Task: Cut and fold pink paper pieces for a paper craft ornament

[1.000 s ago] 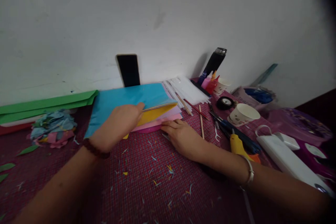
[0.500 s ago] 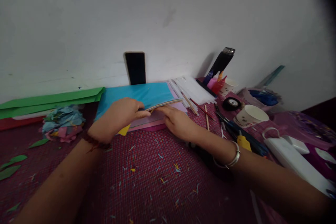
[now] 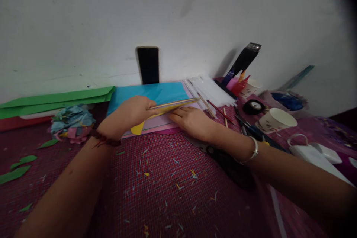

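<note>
My left hand (image 3: 129,113) pinches the left part of a thin stack of paper sheets (image 3: 181,102) between thumb and fingers, holding its front edge raised. Below that edge, my right hand (image 3: 195,122) lies with fingers stretched out on lilac paper (image 3: 160,123); its fingertips are partly hidden under the raised sheets. A blue sheet (image 3: 158,89) shows behind the hands. One yellow piece of paper (image 3: 137,128) sticks out below my left hand. Dark-handled scissors (image 3: 231,165) rest partly under my right forearm.
A phone (image 3: 149,65) leans on the wall. Crumpled paper scraps (image 3: 73,121) and folded green paper (image 3: 58,98) lie left. On the right are white sticks (image 3: 212,91), a black tape roll (image 3: 253,107), a paper cup (image 3: 277,121) and a black flask (image 3: 247,59). Paper snippets litter the checked cloth (image 3: 161,189).
The front edge of the stack is lifted higher, showing yellow underneath. My right hand's fingers have come off that edge and down onto the lilac paper. The view has shifted slightly.
</note>
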Demonstrator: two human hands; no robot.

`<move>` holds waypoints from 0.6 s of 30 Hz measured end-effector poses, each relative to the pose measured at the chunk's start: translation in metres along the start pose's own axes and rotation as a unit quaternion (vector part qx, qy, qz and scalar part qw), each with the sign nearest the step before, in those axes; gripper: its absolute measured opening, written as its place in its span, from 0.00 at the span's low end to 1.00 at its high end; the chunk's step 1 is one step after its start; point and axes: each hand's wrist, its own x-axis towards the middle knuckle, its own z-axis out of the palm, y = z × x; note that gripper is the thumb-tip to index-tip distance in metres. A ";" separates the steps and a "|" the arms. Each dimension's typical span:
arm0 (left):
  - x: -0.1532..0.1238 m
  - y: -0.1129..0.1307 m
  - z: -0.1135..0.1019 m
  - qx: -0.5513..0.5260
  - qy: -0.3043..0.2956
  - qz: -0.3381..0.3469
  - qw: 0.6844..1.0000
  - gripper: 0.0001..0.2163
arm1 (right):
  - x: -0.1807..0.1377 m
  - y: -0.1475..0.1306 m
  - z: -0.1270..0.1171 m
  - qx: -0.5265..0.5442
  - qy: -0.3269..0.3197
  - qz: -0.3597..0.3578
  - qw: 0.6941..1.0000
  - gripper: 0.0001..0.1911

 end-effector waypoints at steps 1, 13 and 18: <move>0.001 -0.001 0.000 -0.012 0.003 0.001 1.000 0.17 | 0.002 0.000 -0.003 -0.002 -0.006 -0.009 1.000 0.16; -0.001 -0.013 0.006 -0.036 0.037 0.003 0.999 0.18 | 0.019 -0.003 0.008 -0.024 0.040 0.039 0.998 0.11; -0.005 0.000 0.008 0.017 0.021 0.006 1.000 0.20 | 0.024 0.006 0.012 0.003 0.065 0.080 0.995 0.12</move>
